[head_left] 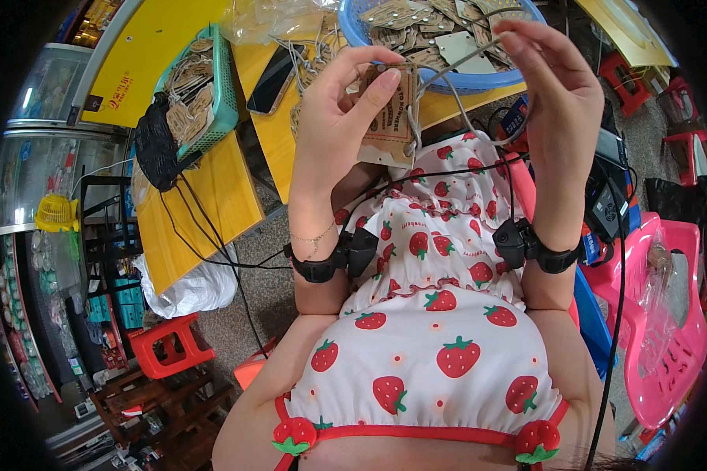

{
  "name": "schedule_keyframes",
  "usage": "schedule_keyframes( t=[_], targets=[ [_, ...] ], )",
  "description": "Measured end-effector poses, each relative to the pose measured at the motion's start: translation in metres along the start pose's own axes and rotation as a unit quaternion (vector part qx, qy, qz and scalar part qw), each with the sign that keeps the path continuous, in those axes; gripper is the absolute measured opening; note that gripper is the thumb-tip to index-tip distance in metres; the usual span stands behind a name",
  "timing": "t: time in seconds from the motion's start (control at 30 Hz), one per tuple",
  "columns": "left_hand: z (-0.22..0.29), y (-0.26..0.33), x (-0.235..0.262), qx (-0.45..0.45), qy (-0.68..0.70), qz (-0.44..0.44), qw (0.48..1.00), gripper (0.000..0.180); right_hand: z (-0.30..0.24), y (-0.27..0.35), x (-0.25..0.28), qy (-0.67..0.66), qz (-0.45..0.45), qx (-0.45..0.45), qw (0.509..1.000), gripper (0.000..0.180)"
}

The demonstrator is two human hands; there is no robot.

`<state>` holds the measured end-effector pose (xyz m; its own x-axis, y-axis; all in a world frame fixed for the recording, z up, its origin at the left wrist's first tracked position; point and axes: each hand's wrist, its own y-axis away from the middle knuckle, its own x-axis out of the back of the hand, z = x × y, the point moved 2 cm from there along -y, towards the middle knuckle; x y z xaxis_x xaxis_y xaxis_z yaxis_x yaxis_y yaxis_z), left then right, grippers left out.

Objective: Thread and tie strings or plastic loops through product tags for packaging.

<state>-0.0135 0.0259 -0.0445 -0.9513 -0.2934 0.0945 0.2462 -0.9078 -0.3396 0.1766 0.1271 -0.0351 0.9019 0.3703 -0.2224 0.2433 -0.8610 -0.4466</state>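
My left hand [336,118] pinches a brown printed tag [393,129] between thumb and fingers, held upright above my lap. A grey cord [473,55] is attached to the tag's side and loops toward my right hand [556,90]. That hand is raised level with the left, its thumb and forefinger closed on the cord. Just beyond both hands, a blue basket [491,81] holds a pile of similar tags [401,31]. More corded tags [318,59] lie on the yellow table [251,71] behind my left hand.
A green basket [226,86] of corded tags stands at the left, with a black bag [157,145] against it. A phone [276,80] lies on the table. Black cables run from my wrist straps. Pink chair [652,361] at right; red stool [169,345] at lower left.
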Motion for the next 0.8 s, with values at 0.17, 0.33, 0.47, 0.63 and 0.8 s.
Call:
schedule_keyframes(
  t=[0.17,0.33,0.47,0.63,0.8],
  targets=[
    [-0.001,0.001,0.007,-0.014,-0.025,-0.003,1.000,0.022,0.008,-0.016,0.030,-0.162,0.068,0.012,0.984,0.021],
    [0.009,0.006,0.001,0.030,-0.018,-0.027,0.999,0.020,0.012,-0.027,0.058,-0.109,0.072,0.026,0.991,0.024],
    [0.007,0.009,-0.001,0.037,-0.027,-0.108,0.993,0.019,-0.006,-0.018,0.031,-0.058,0.078,0.068,0.993,0.025],
    [0.009,0.011,0.001,0.098,-0.062,-0.140,0.983,0.018,-0.009,-0.021,0.041,-0.044,0.122,0.096,0.987,0.028],
    [0.000,0.009,0.004,0.071,-0.105,-0.141,0.982,0.022,-0.020,-0.017,0.035,0.102,0.061,0.182,0.976,0.031]
  ],
)
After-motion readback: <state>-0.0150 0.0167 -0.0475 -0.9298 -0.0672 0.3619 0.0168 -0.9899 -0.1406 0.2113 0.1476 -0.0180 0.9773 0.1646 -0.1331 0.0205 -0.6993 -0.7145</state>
